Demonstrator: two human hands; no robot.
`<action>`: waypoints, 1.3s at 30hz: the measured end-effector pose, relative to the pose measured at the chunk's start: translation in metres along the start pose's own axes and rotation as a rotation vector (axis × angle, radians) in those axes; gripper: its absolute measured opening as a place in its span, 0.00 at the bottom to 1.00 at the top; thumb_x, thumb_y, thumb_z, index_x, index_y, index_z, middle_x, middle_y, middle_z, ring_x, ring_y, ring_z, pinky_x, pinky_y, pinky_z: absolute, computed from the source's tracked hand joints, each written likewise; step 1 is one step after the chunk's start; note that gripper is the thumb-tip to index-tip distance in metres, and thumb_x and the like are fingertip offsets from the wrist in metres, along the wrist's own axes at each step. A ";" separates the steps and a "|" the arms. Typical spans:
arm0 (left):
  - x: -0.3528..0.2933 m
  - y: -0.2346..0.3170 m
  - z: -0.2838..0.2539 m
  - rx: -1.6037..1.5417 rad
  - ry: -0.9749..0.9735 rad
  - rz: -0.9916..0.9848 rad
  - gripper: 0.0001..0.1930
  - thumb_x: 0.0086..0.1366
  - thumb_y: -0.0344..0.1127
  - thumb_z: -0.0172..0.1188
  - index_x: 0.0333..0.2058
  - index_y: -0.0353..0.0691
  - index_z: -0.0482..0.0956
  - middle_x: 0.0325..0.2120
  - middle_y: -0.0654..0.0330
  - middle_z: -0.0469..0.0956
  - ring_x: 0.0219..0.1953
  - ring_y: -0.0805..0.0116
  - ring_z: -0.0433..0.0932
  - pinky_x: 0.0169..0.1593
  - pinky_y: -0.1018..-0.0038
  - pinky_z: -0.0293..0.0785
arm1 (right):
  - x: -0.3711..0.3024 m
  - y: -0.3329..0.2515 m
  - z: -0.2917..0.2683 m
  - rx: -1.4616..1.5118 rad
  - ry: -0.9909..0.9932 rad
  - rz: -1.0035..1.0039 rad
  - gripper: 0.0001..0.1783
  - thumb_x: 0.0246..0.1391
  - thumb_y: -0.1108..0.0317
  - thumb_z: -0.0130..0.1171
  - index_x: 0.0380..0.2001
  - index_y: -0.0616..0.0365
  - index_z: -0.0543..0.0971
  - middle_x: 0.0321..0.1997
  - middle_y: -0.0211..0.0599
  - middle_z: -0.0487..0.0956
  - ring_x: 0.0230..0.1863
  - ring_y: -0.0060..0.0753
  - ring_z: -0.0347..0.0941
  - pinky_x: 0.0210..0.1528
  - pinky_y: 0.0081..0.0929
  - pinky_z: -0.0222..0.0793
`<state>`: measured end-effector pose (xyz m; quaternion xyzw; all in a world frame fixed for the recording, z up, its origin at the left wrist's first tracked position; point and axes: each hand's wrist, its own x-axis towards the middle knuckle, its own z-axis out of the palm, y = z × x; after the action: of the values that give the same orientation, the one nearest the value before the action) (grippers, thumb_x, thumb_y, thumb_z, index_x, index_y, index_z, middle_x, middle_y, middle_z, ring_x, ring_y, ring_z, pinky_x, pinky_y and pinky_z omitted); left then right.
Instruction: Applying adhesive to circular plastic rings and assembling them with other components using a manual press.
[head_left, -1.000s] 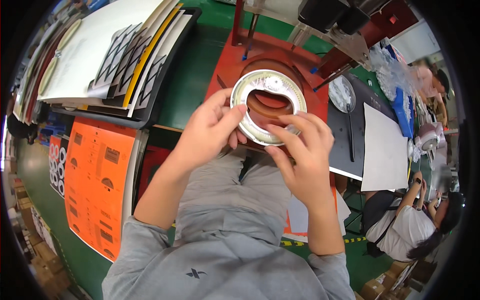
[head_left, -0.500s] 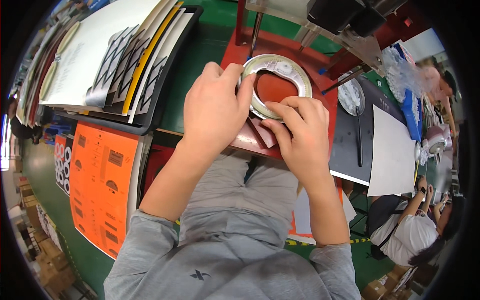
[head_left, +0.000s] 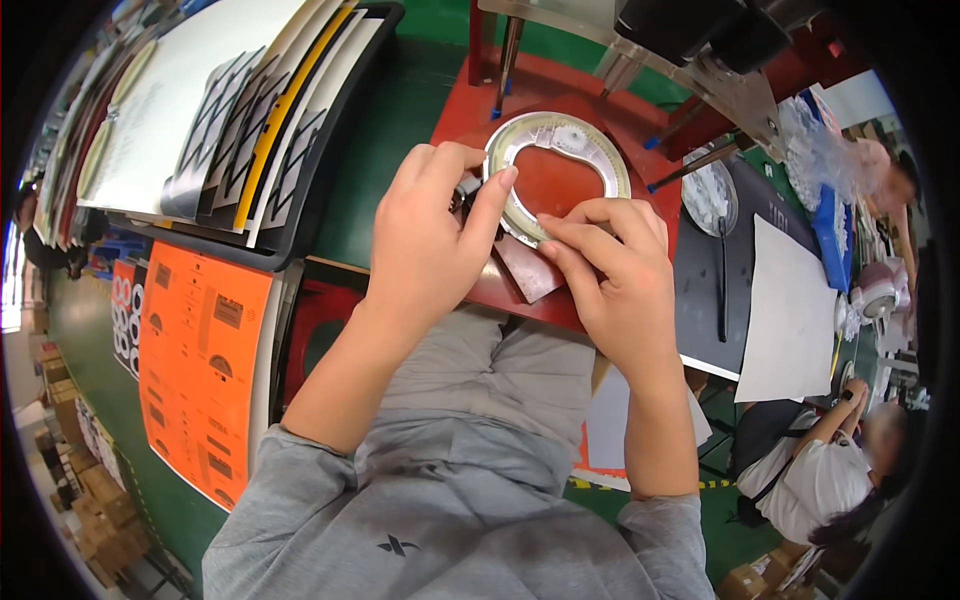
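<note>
Both hands are pinning the pale ring-shaped part (head_left: pixel 556 170) flat on the red plate (head_left: pixel 560 110) under the press. Left hand (head_left: pixel 425 235) pinches its near-left edge, right hand (head_left: pixel 610 270) presses fingertips on the lower rim, probably so it sits square.

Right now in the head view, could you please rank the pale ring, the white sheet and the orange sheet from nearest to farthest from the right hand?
From the right hand:
1. Pale ring, on the red plate, touching its fingertips.
2. White sheet, on the dark mat to its right.
3. Orange sheet, far off to the left, beyond the left hand.
</note>
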<state>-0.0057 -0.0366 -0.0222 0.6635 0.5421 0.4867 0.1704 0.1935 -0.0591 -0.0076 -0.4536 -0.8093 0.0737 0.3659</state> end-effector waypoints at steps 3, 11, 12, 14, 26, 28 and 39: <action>0.001 0.003 -0.003 -0.070 -0.029 -0.051 0.11 0.68 0.36 0.70 0.39 0.34 0.80 0.30 0.53 0.77 0.27 0.60 0.75 0.32 0.66 0.73 | -0.001 -0.005 0.008 -0.099 0.079 -0.043 0.12 0.49 0.68 0.75 0.39 0.55 0.88 0.40 0.30 0.80 0.43 0.38 0.76 0.49 0.38 0.67; 0.012 0.011 -0.006 -0.445 -0.038 -0.188 0.13 0.71 0.35 0.69 0.39 0.30 0.78 0.29 0.59 0.83 0.30 0.79 0.78 0.34 0.80 0.75 | 0.001 -0.004 0.014 -0.164 0.216 -0.155 0.14 0.49 0.70 0.74 0.40 0.57 0.85 0.40 0.33 0.79 0.43 0.40 0.76 0.48 0.40 0.69; 0.011 0.012 -0.008 -0.444 -0.039 -0.188 0.13 0.71 0.35 0.69 0.39 0.30 0.78 0.29 0.59 0.83 0.30 0.79 0.78 0.34 0.80 0.75 | 0.002 -0.005 0.013 -0.157 0.234 -0.166 0.13 0.49 0.70 0.74 0.40 0.57 0.85 0.40 0.33 0.79 0.43 0.40 0.75 0.47 0.39 0.69; 0.013 0.016 -0.009 -0.585 -0.086 -0.288 0.15 0.71 0.36 0.70 0.43 0.29 0.76 0.30 0.58 0.83 0.30 0.77 0.80 0.34 0.80 0.76 | 0.001 -0.003 0.010 -0.132 0.242 -0.141 0.13 0.49 0.70 0.74 0.40 0.57 0.85 0.40 0.33 0.79 0.43 0.40 0.75 0.46 0.39 0.68; 0.017 0.022 0.003 -0.680 -0.187 -0.426 0.20 0.70 0.35 0.71 0.48 0.24 0.74 0.33 0.54 0.85 0.30 0.75 0.84 0.34 0.78 0.80 | 0.008 0.001 -0.001 -0.017 0.126 -0.033 0.13 0.52 0.71 0.74 0.41 0.58 0.85 0.41 0.33 0.80 0.45 0.42 0.75 0.47 0.39 0.68; 0.016 0.021 0.003 -0.642 -0.181 -0.442 0.18 0.71 0.33 0.69 0.47 0.24 0.74 0.33 0.53 0.86 0.30 0.75 0.83 0.34 0.78 0.79 | 0.009 -0.002 0.000 0.026 0.084 0.001 0.14 0.52 0.70 0.74 0.42 0.58 0.85 0.42 0.33 0.80 0.46 0.43 0.75 0.49 0.40 0.68; 0.014 0.021 -0.016 -0.330 -0.241 -0.317 0.12 0.68 0.34 0.69 0.41 0.30 0.80 0.35 0.50 0.86 0.33 0.65 0.85 0.39 0.70 0.80 | 0.023 -0.001 -0.011 -0.071 0.041 0.020 0.11 0.51 0.67 0.74 0.37 0.56 0.86 0.40 0.31 0.79 0.47 0.40 0.74 0.50 0.40 0.66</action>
<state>-0.0088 -0.0363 0.0075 0.5866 0.5283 0.4531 0.4141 0.1932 -0.0439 0.0132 -0.4760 -0.7990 0.0391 0.3653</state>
